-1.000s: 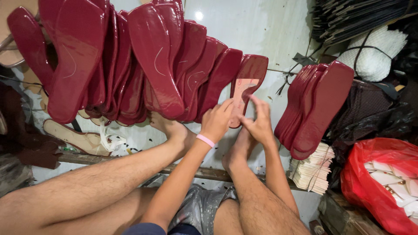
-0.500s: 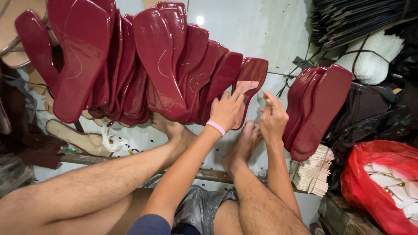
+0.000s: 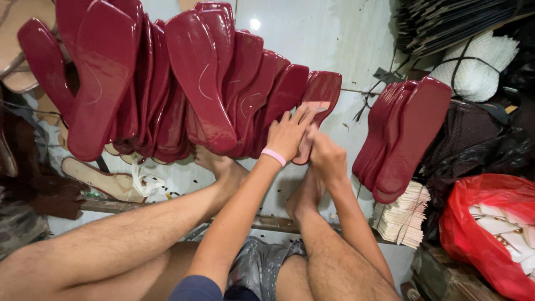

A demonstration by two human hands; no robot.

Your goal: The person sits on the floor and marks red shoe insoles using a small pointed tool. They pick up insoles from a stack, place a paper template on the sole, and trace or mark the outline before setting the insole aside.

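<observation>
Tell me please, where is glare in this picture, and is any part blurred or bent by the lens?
Head view: a bright glare spot on the pale floor, soft shine along the glossy red soles; the right hand looks slightly motion-blurred, the left hand sharper; wide-angle lens stretches the legs near the bottom edge.

We see a glossy dark-red shoe sole (image 3: 320, 103) leaning upright at the right end of a fanned row of matching soles (image 3: 195, 83). A pale pink patch (image 3: 319, 105) lies across its upper part.
</observation>
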